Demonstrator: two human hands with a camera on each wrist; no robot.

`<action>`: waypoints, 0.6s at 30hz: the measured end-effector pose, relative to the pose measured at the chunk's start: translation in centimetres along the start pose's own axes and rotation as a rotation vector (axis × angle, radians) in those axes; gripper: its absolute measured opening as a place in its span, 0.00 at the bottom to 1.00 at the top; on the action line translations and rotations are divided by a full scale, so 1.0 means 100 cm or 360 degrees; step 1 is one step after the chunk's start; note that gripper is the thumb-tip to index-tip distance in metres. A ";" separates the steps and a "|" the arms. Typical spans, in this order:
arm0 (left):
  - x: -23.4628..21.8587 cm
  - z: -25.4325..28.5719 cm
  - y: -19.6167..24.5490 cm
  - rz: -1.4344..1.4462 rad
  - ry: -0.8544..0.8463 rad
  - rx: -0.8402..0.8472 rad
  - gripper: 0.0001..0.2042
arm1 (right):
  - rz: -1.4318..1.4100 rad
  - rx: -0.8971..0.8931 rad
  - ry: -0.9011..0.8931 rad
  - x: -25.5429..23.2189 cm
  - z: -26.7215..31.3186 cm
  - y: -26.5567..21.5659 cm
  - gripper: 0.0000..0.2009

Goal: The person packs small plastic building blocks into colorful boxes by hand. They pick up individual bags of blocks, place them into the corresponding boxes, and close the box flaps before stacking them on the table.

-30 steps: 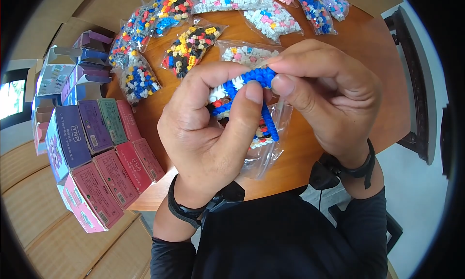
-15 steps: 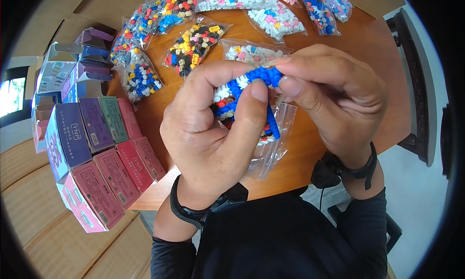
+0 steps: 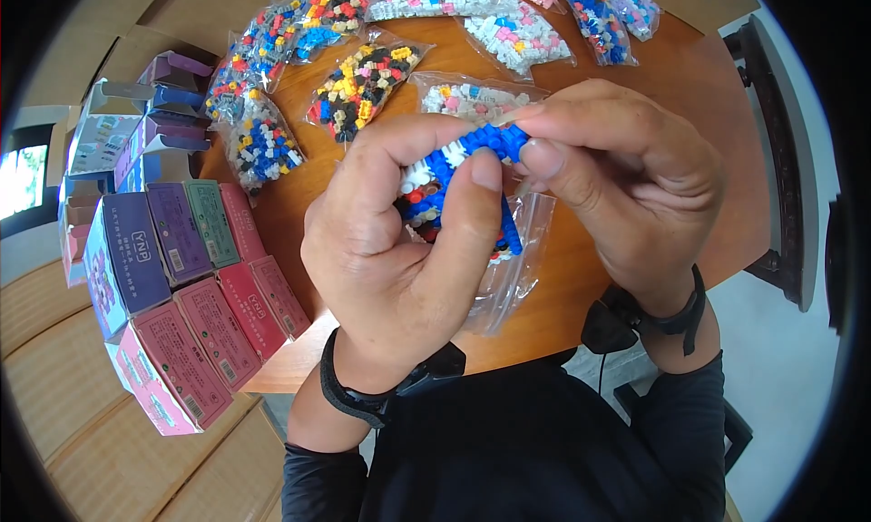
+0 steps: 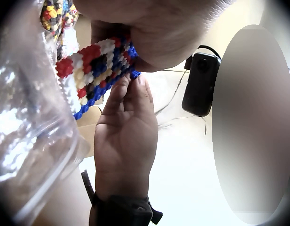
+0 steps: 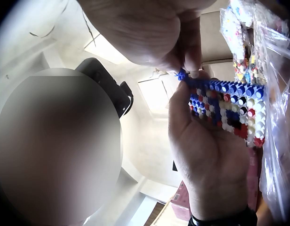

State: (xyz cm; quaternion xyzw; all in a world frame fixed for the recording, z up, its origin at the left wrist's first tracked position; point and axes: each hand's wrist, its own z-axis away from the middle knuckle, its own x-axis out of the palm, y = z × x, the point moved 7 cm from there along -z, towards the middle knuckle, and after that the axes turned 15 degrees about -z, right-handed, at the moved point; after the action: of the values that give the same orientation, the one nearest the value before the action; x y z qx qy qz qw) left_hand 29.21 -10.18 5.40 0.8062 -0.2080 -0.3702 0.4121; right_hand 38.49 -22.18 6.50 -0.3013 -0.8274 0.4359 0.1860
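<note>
A panel of small interlocking blocks [image 3: 442, 164], blue along its edge with white, red and black inside, is held above the table. My left hand [image 3: 390, 241] grips it, thumb in front and fingers behind. With thumb and forefinger, my right hand [image 3: 635, 177] pinches the blue corner at the panel's upper right end. In the left wrist view the panel [image 4: 91, 70] shows red, white, blue and cream rows. Studs line the panel [image 5: 234, 106] in the right wrist view. Beneath it lies a clear plastic bag [image 3: 508, 295], partly hidden by the hands.
Bags of mixed blocks [image 3: 363, 85] lie along the table's [image 3: 717, 141] far side, with white and pink ones [image 3: 517, 37] at the back. Left of them stand stacked boxes, pink [image 3: 204, 341] and blue [image 3: 136, 250], and some opened cartons [image 3: 113, 127].
Both hands and the panel have shifted slightly to the right since the earliest frame. Their hold on the panel looks the same, and little differs from half a second ago.
</note>
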 end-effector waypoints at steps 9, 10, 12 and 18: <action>-0.001 0.001 0.006 -0.0197 0.0043 0.0141 0.07 | 0.0085 0.0013 -0.0040 0.001 0.000 -0.003 0.08; -0.001 0.002 0.006 -0.0180 0.0047 0.0126 0.07 | 0.0060 0.0019 -0.0031 0.001 0.001 -0.002 0.08; -0.001 0.002 0.005 -0.0141 0.0053 0.0094 0.07 | 0.0006 0.0035 -0.0019 0.001 0.002 0.000 0.09; -0.002 0.003 0.004 -0.0062 0.0045 0.0017 0.07 | -0.0095 0.0008 -0.0012 0.001 0.003 0.002 0.09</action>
State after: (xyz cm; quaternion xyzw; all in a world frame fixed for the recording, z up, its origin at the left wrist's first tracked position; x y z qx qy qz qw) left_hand 28.88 -10.41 5.67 0.8173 -0.1885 -0.3657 0.4034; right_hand 38.28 -22.22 6.20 -0.2743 -0.8356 0.4335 0.1965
